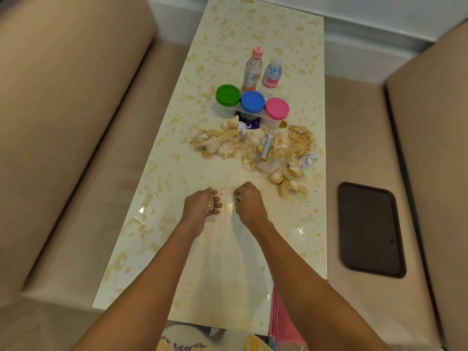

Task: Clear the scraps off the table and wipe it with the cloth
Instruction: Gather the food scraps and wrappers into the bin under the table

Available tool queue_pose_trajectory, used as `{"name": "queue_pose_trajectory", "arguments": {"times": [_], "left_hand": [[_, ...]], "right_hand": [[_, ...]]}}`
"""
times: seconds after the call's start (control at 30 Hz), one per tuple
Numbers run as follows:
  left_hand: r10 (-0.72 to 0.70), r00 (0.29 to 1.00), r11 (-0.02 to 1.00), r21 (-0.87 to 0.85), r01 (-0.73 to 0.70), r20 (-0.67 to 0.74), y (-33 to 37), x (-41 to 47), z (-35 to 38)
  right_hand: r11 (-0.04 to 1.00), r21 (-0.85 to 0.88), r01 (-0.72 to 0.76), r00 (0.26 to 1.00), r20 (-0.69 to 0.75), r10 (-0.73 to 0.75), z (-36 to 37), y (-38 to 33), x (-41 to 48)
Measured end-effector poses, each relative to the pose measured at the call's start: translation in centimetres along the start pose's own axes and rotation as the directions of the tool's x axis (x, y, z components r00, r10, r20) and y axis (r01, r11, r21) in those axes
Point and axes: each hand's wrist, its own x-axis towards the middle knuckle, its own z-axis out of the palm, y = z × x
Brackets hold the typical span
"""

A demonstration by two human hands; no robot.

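A heap of crumpled beige and white scraps (255,148) lies across the middle of the long cream table (228,262), with a small rolled tube (267,148) among them. My left hand (201,205) hovers over the table nearer to me, its fingers curled round a small pale scrap. Beside it, my right hand (249,200) pinches another small white scrap. A pink cloth (283,317) hangs at the table's near right corner, half hidden under my right arm.
Behind the scraps stand three tubs with green (228,94), blue (252,101) and pink (276,108) lids, and two bottles (262,72). A dark tray (371,230) lies on the beige seat to the right. Beige sofas flank the table.
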Motion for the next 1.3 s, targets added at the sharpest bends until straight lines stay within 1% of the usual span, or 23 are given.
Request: {"name": "queue_pose_trajectory", "arguments": {"times": [0.1,0.17,0.2,0.27,0.33,0.43,0.57,0.67,0.73,0.8,0.87,0.93,1.03,1.13,1.3], "left_hand": [[-0.006,1.000,1.000,-0.016,0.006,-0.005,-0.7,-0.1,0.3],[-0.011,1.000,0.999,-0.031,0.011,0.013,-1.1,-0.3,0.6],[-0.015,1.000,0.999,-0.045,0.016,0.023,-1.2,-0.5,0.9],[-0.020,0.999,0.997,-0.072,0.023,0.046,-1.5,-0.8,1.5],[-0.013,0.997,0.999,-0.044,0.016,0.071,-1.8,-1.1,2.1],[-0.009,0.997,1.000,-0.012,0.010,0.074,-2.2,-1.2,2.9],[-0.009,0.999,0.999,0.034,0.007,0.043,-2.6,-1.1,3.4],[-0.010,1.000,0.998,0.061,0.009,0.020,-2.9,-1.2,3.7],[-0.006,1.000,0.997,0.072,0.004,0.020,-3.0,-1.2,3.9],[-0.002,1.000,0.996,0.085,0.000,0.019,-3.2,-1.2,4.0],[-0.007,1.000,0.994,0.110,0.005,0.015,-3.3,-1.1,3.9],[-0.015,1.000,0.993,0.120,0.012,0.024,-3.3,-0.8,3.7],[-0.025,0.999,0.992,0.121,0.020,0.038,-3.3,-0.4,3.4],[-0.030,0.998,0.992,0.121,0.024,0.052,-3.3,-0.1,3.1],[-0.044,0.998,0.991,0.129,0.037,0.052,-2.8,0.0,2.8]], "right_hand": [[0.963,0.264,-0.045,0.994,-0.089,0.071,-1.0,-1.1,-2.4],[0.885,0.459,-0.079,0.982,-0.115,0.147,-1.9,-2.2,-3.9],[0.847,0.524,-0.086,0.978,-0.120,0.173,-2.2,-2.7,-4.6],[0.818,0.569,-0.090,0.971,-0.132,0.199,-2.5,-3.4,-5.7],[0.804,0.588,-0.089,0.967,-0.142,0.211,-2.7,-3.8,-6.6],[0.753,0.654,-0.074,0.963,-0.149,0.224,-3.0,-4.4,-7.7],[0.734,0.670,-0.111,0.969,-0.090,0.229,-3.7,-4.1,-8.5],[0.738,0.658,-0.150,0.967,-0.059,0.249,-4.6,-3.3,-8.4],[0.753,0.644,-0.134,0.958,-0.108,0.264,-5.3,-2.4,-7.7],[0.797,0.588,-0.139,0.947,-0.156,0.280,-5.9,-1.0,-6.3],[0.856,0.483,-0.187,0.942,-0.159,0.295,-6.4,0.7,-4.5],[0.908,0.351,-0.228,0.948,-0.131,0.289,-6.6,2.4,-2.6],[0.971,0.129,-0.201,0.970,-0.111,0.216,-6.7,4.2,-0.7],[0.983,-0.021,-0.180,0.979,-0.103,0.177,-6.7,5.0,0.4],[0.961,-0.161,-0.224,0.972,-0.111,0.208,-6.6,5.3,1.8]]}}
